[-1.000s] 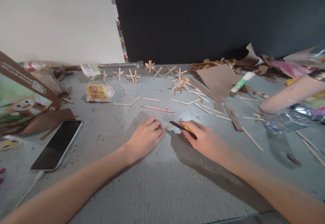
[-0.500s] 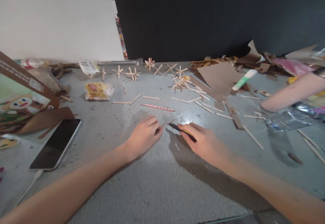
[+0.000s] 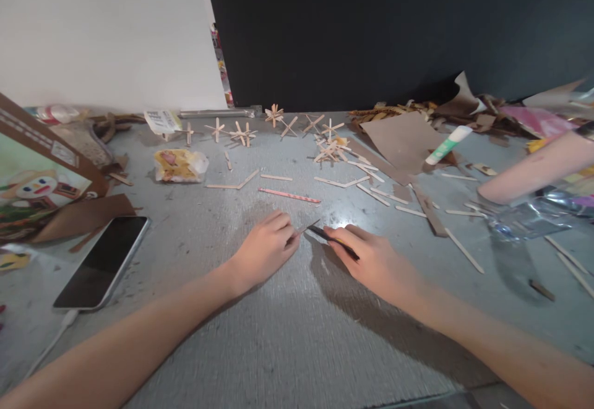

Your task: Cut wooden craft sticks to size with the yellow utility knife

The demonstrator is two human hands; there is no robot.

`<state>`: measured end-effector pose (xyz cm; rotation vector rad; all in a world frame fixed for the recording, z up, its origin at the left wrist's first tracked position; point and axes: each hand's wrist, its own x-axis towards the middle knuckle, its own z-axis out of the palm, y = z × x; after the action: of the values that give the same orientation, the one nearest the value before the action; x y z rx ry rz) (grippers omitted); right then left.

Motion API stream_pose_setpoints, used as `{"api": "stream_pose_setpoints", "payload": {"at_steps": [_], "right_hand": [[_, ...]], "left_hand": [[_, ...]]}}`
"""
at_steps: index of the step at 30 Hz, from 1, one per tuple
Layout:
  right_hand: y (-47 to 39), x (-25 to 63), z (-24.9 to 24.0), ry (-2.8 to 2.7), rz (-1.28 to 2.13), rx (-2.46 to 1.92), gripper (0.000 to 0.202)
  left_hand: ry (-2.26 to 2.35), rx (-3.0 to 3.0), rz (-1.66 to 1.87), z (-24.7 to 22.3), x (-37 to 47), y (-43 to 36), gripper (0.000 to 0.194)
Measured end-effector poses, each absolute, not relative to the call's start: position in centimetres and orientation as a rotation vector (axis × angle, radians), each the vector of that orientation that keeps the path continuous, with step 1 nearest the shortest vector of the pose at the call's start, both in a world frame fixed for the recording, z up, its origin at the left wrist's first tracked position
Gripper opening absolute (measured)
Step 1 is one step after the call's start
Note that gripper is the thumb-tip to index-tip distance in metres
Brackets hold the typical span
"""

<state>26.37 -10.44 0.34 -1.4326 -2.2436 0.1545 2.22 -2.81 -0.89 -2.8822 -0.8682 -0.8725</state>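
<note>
In the middle of the table, my left hand is closed in a pinch on a thin wooden craft stick, seen almost edge-on, its free end pointing up and right. My right hand is wrapped round a black and yellow utility knife. The knife's tip lies close to the stick; whether the two touch I cannot tell. Just beyond both hands, a pink patterned pencil lies crosswise. Loose craft sticks and a bent pair lie behind it.
Several star-shaped stick pieces stand along the back. At left are a phone with a cable, a printed box and a yellow packet. Cardboard, a green-white glue stick and a pale tube occupy the right.
The stick in my left hand has turned slightly and now looks thinner and darker. Both hands stay in nearly the same place.
</note>
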Motion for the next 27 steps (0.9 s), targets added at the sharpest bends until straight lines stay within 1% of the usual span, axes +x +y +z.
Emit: {"api": "stream_pose_setpoints", "payload": {"at_steps": [6,12,20,27], "right_hand": [[-10.65,26.37,0.28,-2.275,0.105,-1.449,0.032],[-10.73,26.40,0.21,-2.331,-0.013,-1.442,0.033],[-10.68,26.46,0.25,-2.358,-0.045,-1.459,0.036],[-10.69,26.37,0.16,-2.346,-0.053,-1.468,0.035]], "left_hand": [[-0.826,-2.874,-0.861,-0.89,2.23,-2.87,0.035],[-0.791,-2.875,-0.885,-0.75,2.30,-2.95,0.037],[-0.811,-2.895,-0.866,-0.71,2.32,-3.01,0.037],[-0.837,-2.904,-0.867,-0.84,2.32,-3.00,0.037]]}}
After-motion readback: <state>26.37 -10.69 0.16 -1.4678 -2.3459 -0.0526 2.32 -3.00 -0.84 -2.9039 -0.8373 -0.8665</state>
